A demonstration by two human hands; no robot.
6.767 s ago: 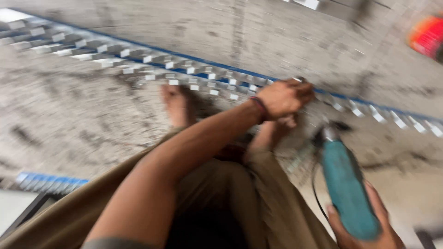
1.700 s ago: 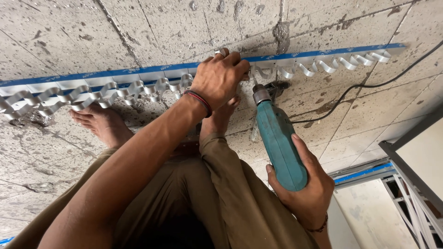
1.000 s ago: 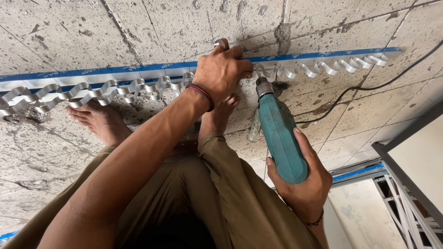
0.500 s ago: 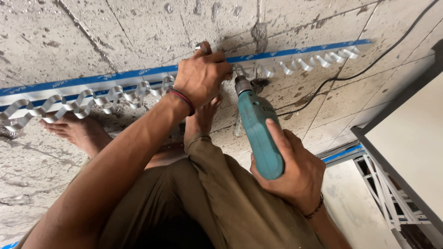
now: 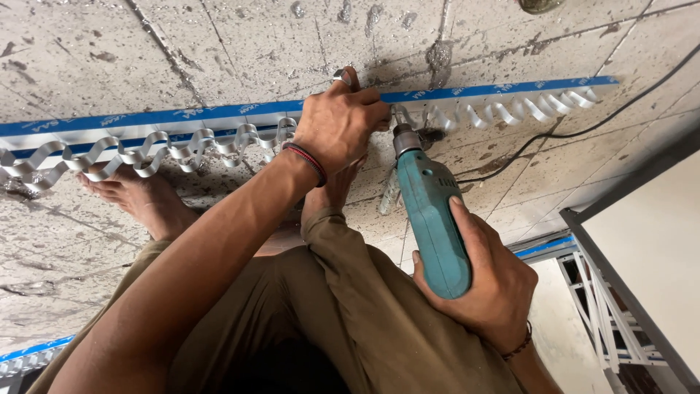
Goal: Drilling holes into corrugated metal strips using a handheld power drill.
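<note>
At frame centre, the left hand (image 5: pixel 343 125) pressed down on a wavy metal strip (image 5: pixel 182 142) while the right hand (image 5: pixel 487 286) gripped a teal drill (image 5: pixel 432 219).

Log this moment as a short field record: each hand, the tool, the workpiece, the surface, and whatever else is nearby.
Left hand: pressed down on the metal strip, wrist wearing a dark band
Right hand: gripping the teal electric drill
Drill: nose pointed at the strip beside the left hand
Metal strip: long, blue-edged, with a wavy silver band along it
Surface: rough concrete floor
Bare feet: resting just below the strip
Cable: black, trailing across the floor
Metal frame: lower right
</note>
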